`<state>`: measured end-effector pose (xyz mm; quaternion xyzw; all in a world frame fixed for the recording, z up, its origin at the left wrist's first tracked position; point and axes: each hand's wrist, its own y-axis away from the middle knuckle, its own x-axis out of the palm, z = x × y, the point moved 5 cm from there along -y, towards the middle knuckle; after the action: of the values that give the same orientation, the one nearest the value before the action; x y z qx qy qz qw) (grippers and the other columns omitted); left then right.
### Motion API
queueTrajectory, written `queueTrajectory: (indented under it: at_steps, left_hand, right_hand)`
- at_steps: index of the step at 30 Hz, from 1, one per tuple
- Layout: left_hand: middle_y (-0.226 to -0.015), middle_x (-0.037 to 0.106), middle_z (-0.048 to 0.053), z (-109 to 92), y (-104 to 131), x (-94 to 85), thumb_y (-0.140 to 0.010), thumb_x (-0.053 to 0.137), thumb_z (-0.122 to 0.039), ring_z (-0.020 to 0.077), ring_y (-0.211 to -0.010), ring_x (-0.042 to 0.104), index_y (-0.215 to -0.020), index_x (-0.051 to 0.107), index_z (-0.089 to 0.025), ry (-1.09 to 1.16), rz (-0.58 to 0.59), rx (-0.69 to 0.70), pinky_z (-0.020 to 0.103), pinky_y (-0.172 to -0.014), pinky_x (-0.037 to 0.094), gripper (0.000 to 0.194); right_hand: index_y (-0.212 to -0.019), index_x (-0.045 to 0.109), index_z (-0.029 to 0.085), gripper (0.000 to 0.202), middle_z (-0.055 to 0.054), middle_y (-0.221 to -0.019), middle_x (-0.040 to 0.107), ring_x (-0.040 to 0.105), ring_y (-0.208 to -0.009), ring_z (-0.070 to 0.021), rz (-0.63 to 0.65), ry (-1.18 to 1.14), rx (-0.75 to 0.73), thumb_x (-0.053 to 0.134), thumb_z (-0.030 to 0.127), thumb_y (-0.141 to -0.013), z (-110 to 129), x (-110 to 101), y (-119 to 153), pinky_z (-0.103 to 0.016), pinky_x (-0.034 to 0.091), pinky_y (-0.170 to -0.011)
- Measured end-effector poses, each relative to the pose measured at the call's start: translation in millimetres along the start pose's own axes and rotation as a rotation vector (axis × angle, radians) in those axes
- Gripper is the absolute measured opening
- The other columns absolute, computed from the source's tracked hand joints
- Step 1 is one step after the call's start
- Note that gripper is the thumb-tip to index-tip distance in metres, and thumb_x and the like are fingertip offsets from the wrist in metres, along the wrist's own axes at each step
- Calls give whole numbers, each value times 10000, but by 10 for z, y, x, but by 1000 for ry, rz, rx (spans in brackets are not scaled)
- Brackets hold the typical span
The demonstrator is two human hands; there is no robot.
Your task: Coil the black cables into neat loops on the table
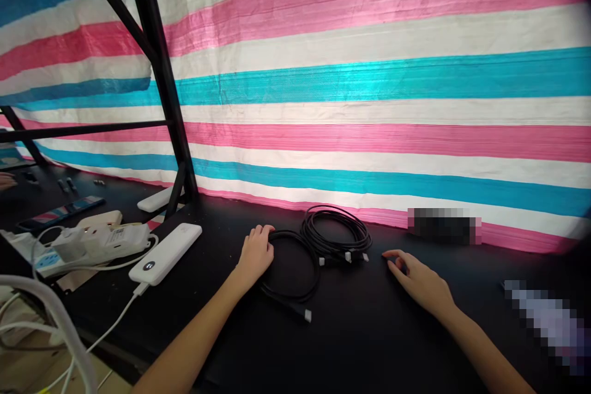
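Observation:
My left hand (257,252) is closed around the left side of a coiled black cable (316,277) lying on the black table. One white-tipped connector (307,316) of that cable points towards the front right. Just behind and to the right, touching or overlapping it, lies a second black cable coil (364,240) with several pale connector ends. To the right of both coils, my right hand (418,280) rests low over the table, thumb and forefinger apart, with nothing visible in it. Its other fingers are curled and partly hidden.
A white power bank (166,253) with a plugged-in cable lies left. Beyond it are a white power strip (115,245) and a phone (64,212). A black metal frame post (173,117) rises at the back. Striped sheeting (369,141) hangs behind. Two pixelated items lie right.

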<state>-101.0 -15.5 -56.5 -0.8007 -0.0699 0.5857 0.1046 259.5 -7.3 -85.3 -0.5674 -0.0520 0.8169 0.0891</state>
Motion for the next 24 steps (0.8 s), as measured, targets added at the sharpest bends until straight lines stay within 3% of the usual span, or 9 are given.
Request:
queueTrajectory:
  at_steps: [4, 9, 14, 16, 24]
  left_hand:
    - [-1055, 557, 71, 2, -9, -10, -815, 436, -167, 195, -1007, 516, -1122, 521, -195, 42, -45, 9, 289, -836, 406, 320]
    - [-1041, 527, 81, 128, -8, -43, -858, 412, -215, 210, -950, 544, -1086, 544, -195, -81, -43, -70, 293, -709, 434, 264]
    - [-1060, 527, 95, 172, -17, -64, -798, 347, -18, 214, -1003, 511, -1121, 538, -188, -155, -21, -76, 317, -807, 403, 411]
    - [-1072, 527, 95, 165, -26, -52, -777, 362, -10, 218, -1018, 498, -1134, 532, -190, -137, -13, -69, 326, -831, 391, 434]
    - [-1096, 518, 108, 137, -34, 8, -828, 463, -268, 247, -1047, 473, -1163, 494, -183, -81, -2, -74, 353, -855, 369, 347]
  right_hand:
    - [-995, 602, 293, 309, 11, -768, 588, 585, -646, -170, 3, 1, -9, 401, 425, -801, 15, 2, 10, -260, 377, -536]
    - [-1003, 593, 291, 301, 18, -765, 584, 581, -649, -163, 10, 16, -3, 401, 413, -807, 39, -11, 25, -259, 374, -543]
    - [-993, 601, 291, 294, 22, -747, 586, 579, -637, -160, -2, 27, -15, 411, 409, -801, 63, -32, 33, -251, 363, -529]
    - [-994, 598, 291, 295, 22, -745, 584, 578, -636, -160, 1, 27, -16, 404, 411, -805, 67, -34, 36, -251, 365, -531]
    - [-987, 599, 291, 294, 20, -734, 580, 577, -630, -163, -6, 25, -17, 401, 409, -805, 67, -36, 41, -250, 357, -524]
